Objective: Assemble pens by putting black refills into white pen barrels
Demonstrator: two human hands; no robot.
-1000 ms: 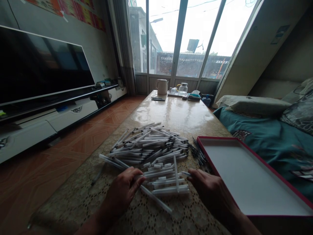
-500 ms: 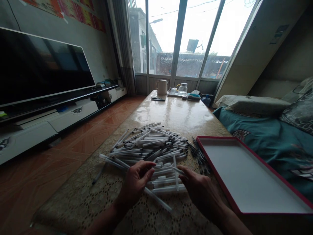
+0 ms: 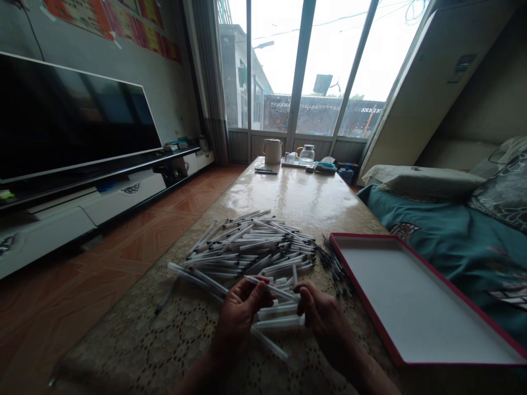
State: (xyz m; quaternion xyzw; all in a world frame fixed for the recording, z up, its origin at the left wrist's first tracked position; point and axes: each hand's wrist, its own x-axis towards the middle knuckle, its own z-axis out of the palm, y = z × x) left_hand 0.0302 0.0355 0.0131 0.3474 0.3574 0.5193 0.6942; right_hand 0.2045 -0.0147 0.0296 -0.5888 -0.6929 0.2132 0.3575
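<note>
A slim whitish pen (image 3: 284, 293) slants between my two hands, its narrow tip pointing up and left. My left hand (image 3: 242, 307) pinches it near that tip with thumb and fingers. At the pen's other end, the curled fingers of my right hand (image 3: 319, 310) are closed; they partly hide that end. Below the hands lie several loose clear tubes (image 3: 280, 323), and one more tube (image 3: 269, 345) lies slanted nearer to me. Just beyond is a large heap of white pen barrels (image 3: 255, 241), many with dark ends.
Thin dark refills (image 3: 331, 263) lie between the heap and a shallow white box with a red rim (image 3: 370, 307) at the right. A beige jug (image 3: 272, 151), a glass pot (image 3: 307, 154) and a tissue pack (image 3: 326, 165) stand at the table's far end. A teal-covered couch (image 3: 465, 236) borders the right.
The pen that was in my right hand now spans both hands, with my left fingers closed on it. My hands have come closer together. A tube that stood crosswise by my right hand is now partly hidden.
</note>
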